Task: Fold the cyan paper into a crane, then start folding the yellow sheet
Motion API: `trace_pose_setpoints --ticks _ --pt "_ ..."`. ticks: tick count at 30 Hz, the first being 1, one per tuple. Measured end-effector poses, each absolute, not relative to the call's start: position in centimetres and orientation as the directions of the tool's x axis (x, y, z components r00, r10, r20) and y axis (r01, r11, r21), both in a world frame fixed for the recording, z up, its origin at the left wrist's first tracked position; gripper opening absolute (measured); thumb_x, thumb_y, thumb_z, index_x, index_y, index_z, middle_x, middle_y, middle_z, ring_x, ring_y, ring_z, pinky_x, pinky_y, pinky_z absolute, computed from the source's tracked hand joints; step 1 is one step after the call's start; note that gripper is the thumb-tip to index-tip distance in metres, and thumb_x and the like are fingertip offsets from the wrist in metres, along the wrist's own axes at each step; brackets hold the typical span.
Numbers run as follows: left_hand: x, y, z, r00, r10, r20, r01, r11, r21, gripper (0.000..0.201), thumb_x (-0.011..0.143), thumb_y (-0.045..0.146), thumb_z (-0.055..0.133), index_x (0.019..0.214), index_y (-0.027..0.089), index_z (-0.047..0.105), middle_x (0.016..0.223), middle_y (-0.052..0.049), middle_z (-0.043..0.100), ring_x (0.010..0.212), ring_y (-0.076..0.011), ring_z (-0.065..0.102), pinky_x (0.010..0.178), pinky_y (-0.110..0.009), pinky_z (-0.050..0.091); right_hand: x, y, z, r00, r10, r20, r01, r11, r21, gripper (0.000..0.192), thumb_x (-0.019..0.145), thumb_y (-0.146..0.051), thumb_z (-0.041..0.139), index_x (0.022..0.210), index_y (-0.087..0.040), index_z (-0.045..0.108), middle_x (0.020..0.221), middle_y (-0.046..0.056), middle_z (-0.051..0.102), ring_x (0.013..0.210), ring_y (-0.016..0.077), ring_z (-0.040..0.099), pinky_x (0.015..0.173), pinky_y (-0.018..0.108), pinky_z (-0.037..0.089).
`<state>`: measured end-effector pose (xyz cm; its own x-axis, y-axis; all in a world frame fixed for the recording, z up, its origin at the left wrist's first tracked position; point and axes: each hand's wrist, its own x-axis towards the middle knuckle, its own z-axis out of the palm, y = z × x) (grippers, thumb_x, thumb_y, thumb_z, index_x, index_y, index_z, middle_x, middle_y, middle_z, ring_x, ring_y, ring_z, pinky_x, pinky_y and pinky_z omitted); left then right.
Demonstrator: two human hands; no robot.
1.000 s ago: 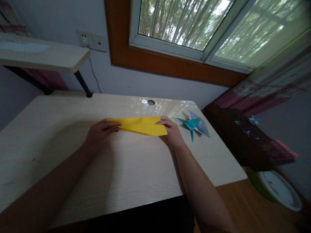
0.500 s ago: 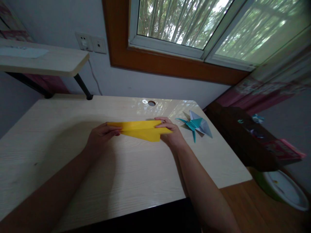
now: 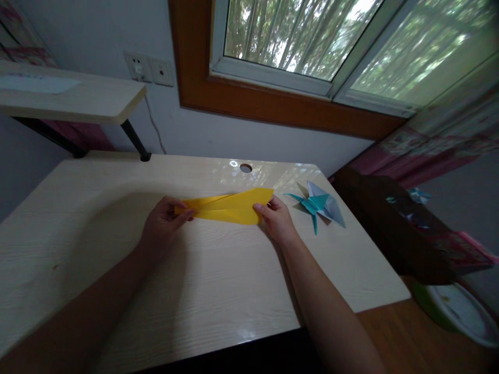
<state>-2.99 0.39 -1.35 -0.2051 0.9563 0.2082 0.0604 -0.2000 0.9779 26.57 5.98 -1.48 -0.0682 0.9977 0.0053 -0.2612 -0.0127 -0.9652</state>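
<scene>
Your pale wood worktop [image 3: 117,270] sits under a window [image 3: 296,36]. Your left hand [image 3: 161,226] pinches the folded yellow paper [image 3: 230,206] at its narrow end; your right hand [image 3: 276,221] grips its wide end, a teal origami crane [image 3: 319,205] just beyond.

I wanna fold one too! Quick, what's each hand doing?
Left hand: pinched shut on the yellow paper's left tip.
Right hand: shut on the paper's right end.

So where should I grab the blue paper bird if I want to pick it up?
Probably pinch the paper bird at its raised middle, coming from above. Its thin pointed tips stick out flat on the desk and look easy to bend. It lies apart from the right hand, which holds the yellow paper.
</scene>
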Motion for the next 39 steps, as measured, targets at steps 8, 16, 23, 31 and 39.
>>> trace_pose_setpoints --ticks 8,16,23,31,39 --pt "-2.6 0.7 -0.8 -0.194 0.978 0.077 -0.051 -0.088 0.995 0.064 0.075 0.029 0.083 0.125 0.023 0.044 0.084 0.002 0.077 0.070 -0.0170 0.077 0.069 -0.030 0.064 26.5 6.5 -1.8 0.033 0.997 0.076 -0.270 0.082 -0.959 0.031 0.066 -0.028 0.089 0.087 -0.024 0.067 0.086 -0.002 0.073 0.076 0.0138 0.068 0.074 0.028 0.057" --pt "-2.8 0.7 -0.6 0.003 0.999 -0.050 -0.007 0.050 0.999 0.062 0.078 0.038 0.080 0.130 0.017 0.053 0.085 -0.004 0.079 0.073 -0.0217 0.078 0.065 -0.031 0.062 26.7 6.9 -2.1 0.236 0.944 0.229 -0.125 0.263 -0.957 0.051 0.074 -0.025 0.081 0.119 -0.031 0.057 0.094 -0.004 0.065 0.078 0.0111 0.062 0.082 0.028 0.055" --pt "-2.8 0.7 -1.4 -0.048 0.998 0.032 0.272 -0.018 0.962 0.050 0.087 0.040 0.070 0.131 0.018 0.058 0.077 -0.003 0.077 0.066 -0.0204 0.074 0.053 -0.025 0.049 25.7 4.5 -0.6 -0.006 0.817 0.577 0.501 0.502 -0.705 0.023 0.097 -0.027 0.057 0.115 -0.027 0.071 0.117 0.011 0.068 0.114 0.0258 0.061 0.107 0.049 0.049" --pt "-2.5 1.0 -2.3 0.067 0.971 0.228 0.726 -0.204 0.657 0.030 0.089 0.034 0.062 0.114 0.020 0.072 0.097 -0.007 0.073 0.087 -0.0241 0.066 0.081 -0.037 0.053 20.9 2.5 -2.1 -0.759 0.587 0.281 0.472 0.794 -0.382 0.046 0.106 -0.036 0.045 0.148 -0.022 0.054 0.156 0.007 0.051 0.149 0.0225 0.043 0.125 0.046 0.034" --pt "-3.6 1.5 -3.6 0.356 0.845 0.399 0.778 -0.504 0.375 0.031 0.098 0.027 0.053 0.119 0.023 0.076 0.136 -0.010 0.068 0.137 -0.0327 0.050 0.117 -0.054 0.034 21.6 2.5 -2.0 -0.765 0.615 0.192 0.553 0.780 -0.295 0.053 0.106 -0.046 0.043 0.154 -0.024 0.045 0.161 0.007 0.042 0.153 0.0233 0.035 0.128 0.050 0.023"
